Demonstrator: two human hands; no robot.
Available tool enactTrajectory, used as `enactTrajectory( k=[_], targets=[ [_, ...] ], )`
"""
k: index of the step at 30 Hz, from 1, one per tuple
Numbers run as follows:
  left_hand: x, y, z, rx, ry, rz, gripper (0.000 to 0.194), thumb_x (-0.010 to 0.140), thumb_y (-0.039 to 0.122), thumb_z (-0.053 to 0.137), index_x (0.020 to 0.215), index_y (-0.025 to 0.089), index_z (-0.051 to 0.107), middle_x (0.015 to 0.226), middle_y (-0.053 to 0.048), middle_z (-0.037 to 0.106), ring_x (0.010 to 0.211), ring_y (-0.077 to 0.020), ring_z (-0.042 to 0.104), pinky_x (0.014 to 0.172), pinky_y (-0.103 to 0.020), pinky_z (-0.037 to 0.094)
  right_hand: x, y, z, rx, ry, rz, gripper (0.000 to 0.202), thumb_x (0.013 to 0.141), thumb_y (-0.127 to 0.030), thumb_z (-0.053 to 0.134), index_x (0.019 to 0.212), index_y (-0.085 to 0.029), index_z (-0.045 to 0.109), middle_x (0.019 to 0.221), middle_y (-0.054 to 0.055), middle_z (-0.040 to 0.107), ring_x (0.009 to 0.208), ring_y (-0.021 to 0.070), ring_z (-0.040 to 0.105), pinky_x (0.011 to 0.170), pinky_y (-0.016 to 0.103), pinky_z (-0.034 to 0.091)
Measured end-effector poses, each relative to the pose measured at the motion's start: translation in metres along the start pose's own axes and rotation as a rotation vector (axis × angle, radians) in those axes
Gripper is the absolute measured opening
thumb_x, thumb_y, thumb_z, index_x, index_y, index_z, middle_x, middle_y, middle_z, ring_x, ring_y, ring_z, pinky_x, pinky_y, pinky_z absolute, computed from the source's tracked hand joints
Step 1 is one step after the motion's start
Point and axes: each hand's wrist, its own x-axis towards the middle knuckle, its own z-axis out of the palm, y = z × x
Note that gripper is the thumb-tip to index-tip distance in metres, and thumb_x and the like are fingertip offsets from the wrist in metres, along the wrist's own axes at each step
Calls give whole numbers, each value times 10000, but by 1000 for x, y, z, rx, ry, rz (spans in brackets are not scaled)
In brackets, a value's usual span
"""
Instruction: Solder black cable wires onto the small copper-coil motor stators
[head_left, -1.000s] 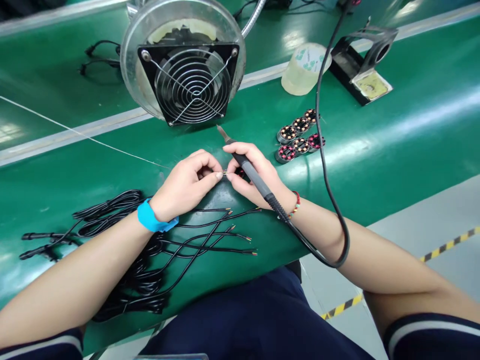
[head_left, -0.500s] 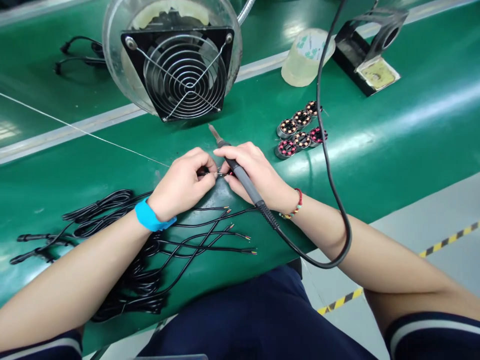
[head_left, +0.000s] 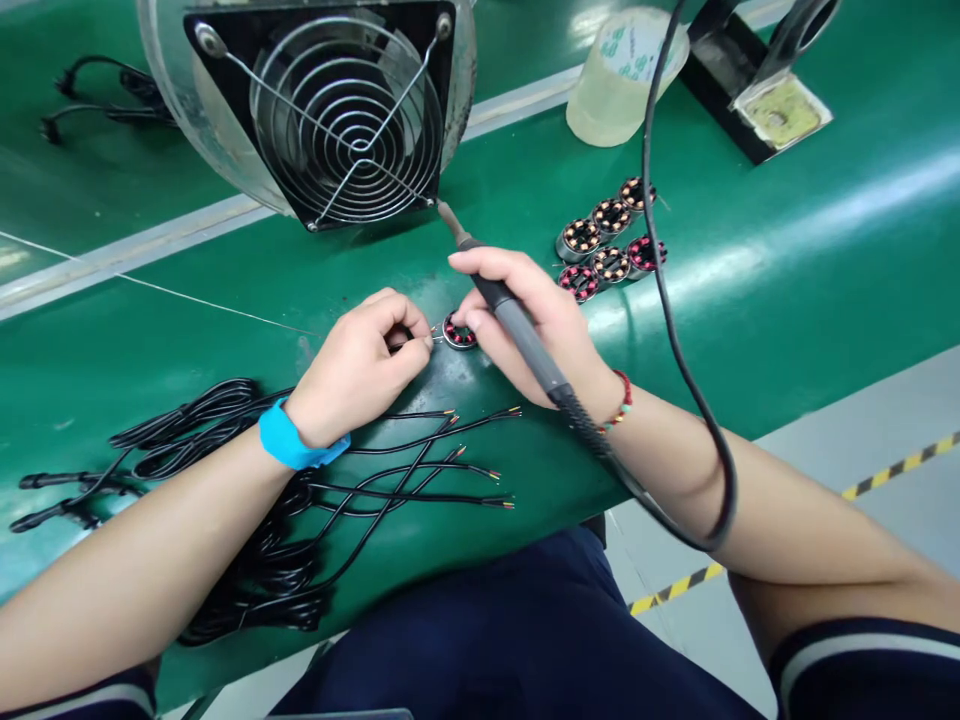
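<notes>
My right hand (head_left: 551, 330) is wrapped around a soldering iron (head_left: 517, 330), its tip pointing up and left near the fan's lower corner. The thumb and a finger of that hand touch a small ring-shaped stator with red windings (head_left: 454, 334) on the bench. To its left, my left hand (head_left: 356, 365) is closed in a pinch on a black cable (head_left: 397, 338), mostly hidden by the fingers. Thin bright wire ends show between its fingertips and the stator. A thin strand of solder wire (head_left: 187, 290) runs from the left edge toward this hand.
A fan with a wire guard (head_left: 360, 145) stands behind my hands. Several stators (head_left: 611, 262) sit at right, near a tape roll (head_left: 619, 90) and an iron stand (head_left: 739, 95). Bundled black cables (head_left: 262, 560) lie at front left, stripped ends pointing right. The iron's cord (head_left: 667, 320) loops over my right forearm.
My right hand has shifted right and up with the soldering iron, uncovering more of the stator. My left hand stays nearly in place. The view has moved slightly.
</notes>
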Motion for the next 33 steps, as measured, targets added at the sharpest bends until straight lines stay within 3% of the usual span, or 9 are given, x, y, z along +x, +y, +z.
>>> enactTrajectory(
  k=[3, 5, 7, 11, 16, 22, 29, 33],
  targets=[
    [1, 1, 1, 18, -14, -13, 85, 726, 197, 495, 693, 171, 569, 734, 0, 580, 664, -119, 502, 662, -250, 426, 1, -6, -11, -10, 34, -48, 265, 911, -161, 526, 1170, -152, 580, 1198, 57, 630, 1061, 180, 619, 951, 310, 513],
    [1, 1, 2, 25, -23, -26, 87, 727, 199, 494, 692, 172, 569, 730, 0, 582, 663, -121, 502, 667, -254, 427, 1, -9, -17, -60, 90, -106, 191, 916, -203, 554, 1098, -180, 611, 1106, 45, 670, 1055, 192, 623, 942, 329, 520],
    [2, 0, 3, 26, -26, -42, 86, 728, 199, 496, 685, 176, 568, 728, -2, 586, 665, -124, 504, 667, -257, 426, 0, -11, -21, -106, 161, -121, 131, 939, -300, 542, 987, -214, 629, 949, 21, 685, 911, 184, 660, 832, 335, 561],
    [2, 0, 3, 14, -23, -48, 84, 732, 200, 506, 670, 182, 560, 718, -5, 588, 671, -129, 508, 661, -260, 421, -4, -12, -22, -98, 242, -152, 282, 959, -439, 493, 811, -224, 600, 747, -27, 619, 604, 107, 607, 555, 254, 524],
    [2, -1, 4, -2, -22, -75, 89, 739, 214, 514, 667, 180, 555, 700, 1, 571, 634, -118, 478, 644, -260, 412, -5, -14, -21, -1, 210, -233, 192, 957, -326, 533, 813, -210, 587, 729, -28, 618, 558, 75, 551, 510, 208, 482],
    [3, 0, 4, -13, -14, -71, 91, 738, 197, 520, 658, 178, 558, 695, 6, 564, 627, -113, 478, 635, -258, 404, -4, -14, -22, -24, 168, -208, 219, 966, -366, 511, 810, -230, 583, 737, -15, 612, 572, 93, 575, 539, 236, 518],
    [2, -2, 5, -31, -7, -66, 91, 746, 176, 524, 673, 170, 577, 726, 5, 585, 667, -118, 517, 644, -256, 405, -7, -12, -20, -3, 274, -234, 137, 930, -268, 548, 812, -227, 605, 745, -22, 627, 572, 107, 572, 510, 247, 501],
    [3, -2, 5, -53, 5, -71, 81, 744, 169, 530, 678, 166, 577, 719, 4, 588, 654, -115, 516, 639, -256, 402, -7, -13, -20, -23, 248, -218, 153, 929, -268, 542, 794, -225, 598, 721, -39, 616, 557, 89, 556, 504, 232, 483]
  ],
)
